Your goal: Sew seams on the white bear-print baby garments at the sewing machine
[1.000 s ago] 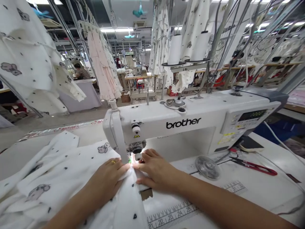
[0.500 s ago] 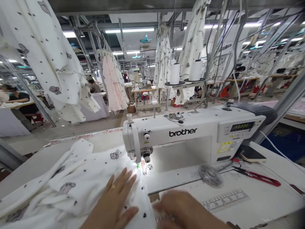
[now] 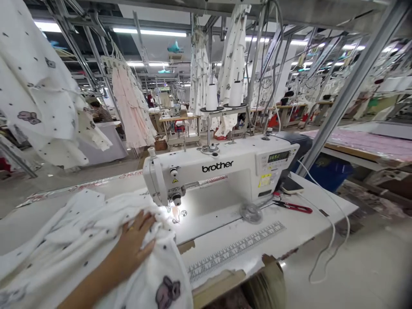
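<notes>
A white Brother sewing machine (image 3: 219, 171) stands on the table with its light on. White cloth with dark specks and a mauve animal print (image 3: 74, 240) lies bunched at the lower left, close to the needle area (image 3: 176, 199). My left hand (image 3: 133, 244) lies over the bunched cloth with its fingers curled into it, just left of the presser foot. My right hand does not appear in the picture. A beige shape (image 3: 265, 285) shows past the table's near edge, but I cannot tell what it is.
Red-handled thread snips (image 3: 292, 207) and a clear disc (image 3: 251, 212) lie right of the machine. A ruler strip (image 3: 236, 251) runs along the table (image 3: 309, 219). Thread cones (image 3: 211, 98) stand behind the machine. Printed garments (image 3: 35, 81) hang at the upper left.
The view has swung left and back, shifting the machine left and smaller. My right hand has left the picture. My left hand has drawn the cloth into a bunch, leaving the needle area uncovered.
</notes>
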Demonstrator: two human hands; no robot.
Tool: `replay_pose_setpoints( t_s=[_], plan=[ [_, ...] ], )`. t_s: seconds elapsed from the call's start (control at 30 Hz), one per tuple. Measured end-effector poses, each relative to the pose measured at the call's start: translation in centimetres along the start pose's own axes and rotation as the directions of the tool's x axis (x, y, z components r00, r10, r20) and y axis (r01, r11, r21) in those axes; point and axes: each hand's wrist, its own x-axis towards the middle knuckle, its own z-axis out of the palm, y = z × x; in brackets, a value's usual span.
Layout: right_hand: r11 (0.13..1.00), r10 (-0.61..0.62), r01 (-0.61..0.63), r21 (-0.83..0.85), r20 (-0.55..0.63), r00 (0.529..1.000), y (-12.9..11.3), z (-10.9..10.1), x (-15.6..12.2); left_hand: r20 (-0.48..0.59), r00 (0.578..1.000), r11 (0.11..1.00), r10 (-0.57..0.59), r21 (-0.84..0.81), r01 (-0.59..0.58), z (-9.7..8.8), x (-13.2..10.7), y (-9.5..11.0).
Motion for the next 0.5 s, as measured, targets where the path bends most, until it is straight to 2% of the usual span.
replay_pose_setpoints(
  t_s=[0.07, 0.13, 0.2, 0.3, 0.33, 0.4, 0.5],
  plan=[
    [0.997, 0.042, -0.041, 0.064, -0.015, 0.999, 0.1, 0.5, -0.1, 0.065, 0.994, 0.996, 0.087, -0.037, -0.085, -2.0, 0.3, -1.1],
    [0.98, 0.09, -0.091, 0.178, 0.012, 0.996, -0.2, 1.4, 0.6, 0.116, 0.985, 0.991, 0.131, -0.055, -0.125, -3.6, -0.7, -1.7],
    [0.95, 0.118, -0.134, 0.282, 0.074, 0.99, -0.8, 2.5, 1.6, 0.157, 0.982, 0.994, 0.107, -0.032, -0.103, -4.5, -2.9, -1.7],
    [0.929, 0.103, -0.154, 0.337, 0.165, 0.981, -2.4, 4.7, 2.4, 0.194, 0.981, 0.997, 0.005, 0.069, -0.019, -4.1, -7.4, -0.7],
    [0.925, 0.095, -0.156, 0.347, 0.188, 0.978, -3.1, 5.5, 2.4, 0.17, 0.985, 0.993, -0.028, 0.115, 0.008, -3.6, -8.8, 0.0],
    [0.912, 0.078, -0.166, 0.374, 0.24, 0.968, -4.7, 7.3, 1.8, 0.056, 0.997, 0.978, -0.061, 0.205, 0.048, -2.6, -11.2, 1.5],
    [0.89, 0.056, -0.188, 0.414, 0.31, 0.949, -6.8, 9.8, 0.5, -0.114, 0.991, 0.953, -0.073, 0.285, 0.103, -2.4, -13.3, 3.6]
  ],
)
